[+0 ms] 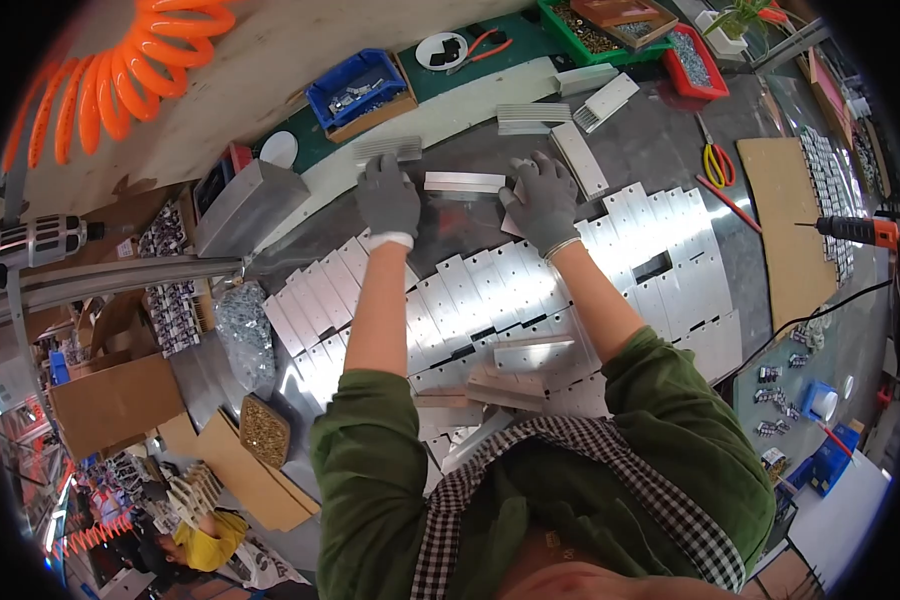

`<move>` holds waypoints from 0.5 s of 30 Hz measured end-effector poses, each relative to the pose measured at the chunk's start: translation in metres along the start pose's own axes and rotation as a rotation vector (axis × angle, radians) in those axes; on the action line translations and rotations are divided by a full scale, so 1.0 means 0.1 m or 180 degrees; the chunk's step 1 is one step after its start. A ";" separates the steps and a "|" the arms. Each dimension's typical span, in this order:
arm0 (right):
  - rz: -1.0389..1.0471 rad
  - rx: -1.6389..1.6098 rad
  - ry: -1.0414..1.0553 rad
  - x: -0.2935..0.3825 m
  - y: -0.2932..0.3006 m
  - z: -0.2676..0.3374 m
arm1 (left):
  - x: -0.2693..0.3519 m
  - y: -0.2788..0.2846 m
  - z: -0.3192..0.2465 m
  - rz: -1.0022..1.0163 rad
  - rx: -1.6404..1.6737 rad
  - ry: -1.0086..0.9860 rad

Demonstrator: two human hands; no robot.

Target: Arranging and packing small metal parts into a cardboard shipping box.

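Note:
My left hand (388, 201), in a grey glove, reaches to the near edge of a finned aluminium heat sink (401, 148). Its fingertips overlap that edge; whether they grip it is hidden. My right hand (546, 204), gloved too, is curled over an aluminium piece (511, 224), mostly covered by the palm. Between the hands lies a narrow aluminium profile (465, 182). Below them, overlapping rows of drilled aluminium plates (487, 289) cover much of the metal bench. More aluminium blocks (534, 352) rest on these plates close to my chest.
Further heat sinks (534, 118) lie beyond my right hand. Along the back stand a blue bin (356, 86), a green bin (607, 54) and a red bin (696, 64). Scissors (716, 161) and an electric screwdriver (855, 231) are right; a bag of small parts (246, 337) sits left.

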State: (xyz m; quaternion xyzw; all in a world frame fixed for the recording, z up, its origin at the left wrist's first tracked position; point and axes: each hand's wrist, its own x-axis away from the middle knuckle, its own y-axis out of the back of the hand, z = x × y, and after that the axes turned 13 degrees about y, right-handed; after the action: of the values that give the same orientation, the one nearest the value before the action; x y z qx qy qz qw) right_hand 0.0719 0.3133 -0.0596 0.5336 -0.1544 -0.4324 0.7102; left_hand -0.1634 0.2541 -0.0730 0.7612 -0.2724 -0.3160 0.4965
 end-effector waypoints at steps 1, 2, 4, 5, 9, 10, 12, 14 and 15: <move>-0.0041 -0.0005 0.0070 -0.03 -0.03 0.04 | -0.16 0.01 0.11 -0.0027 -0.0010 0.0039; -0.0031 -0.0020 0.0122 -0.08 -0.01 0.13 | -0.32 0.01 0.22 -0.0172 -0.0408 -0.0435; 0.0486 0.0306 0.1027 -0.16 0.07 0.34 | -0.48 -0.06 0.34 -0.0310 -0.0779 -0.0904; 0.0484 0.0326 0.1042 -0.23 0.02 0.35 | -0.52 -0.11 0.37 -0.0006 -0.1046 -0.0913; 0.1760 0.0360 0.1046 -0.74 -0.12 0.07 | -0.73 -0.09 0.23 0.0903 -0.0854 -0.0467; 0.2000 -0.0560 0.1101 -0.92 -0.20 -0.22 | -0.74 -0.08 0.12 0.0919 -0.0834 -0.0506; 0.2392 -0.1055 0.1201 -1.10 -0.07 -0.14 | -0.69 -0.03 0.12 0.1276 0.1181 0.0619; 0.2290 -0.0464 0.1507 -1.14 0.04 0.24 | -0.57 -0.16 0.48 0.1785 0.2436 0.1247; 0.2127 0.0175 0.1764 -1.18 0.05 0.34 | -0.56 -0.20 0.61 0.2256 0.3760 0.1804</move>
State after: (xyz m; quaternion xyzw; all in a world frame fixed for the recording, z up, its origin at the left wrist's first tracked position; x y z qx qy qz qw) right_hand -0.0174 0.3841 -0.0139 0.5690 -0.1336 -0.0149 0.8113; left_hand -0.2438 0.2668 -0.0986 0.8202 -0.4875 0.2705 0.1280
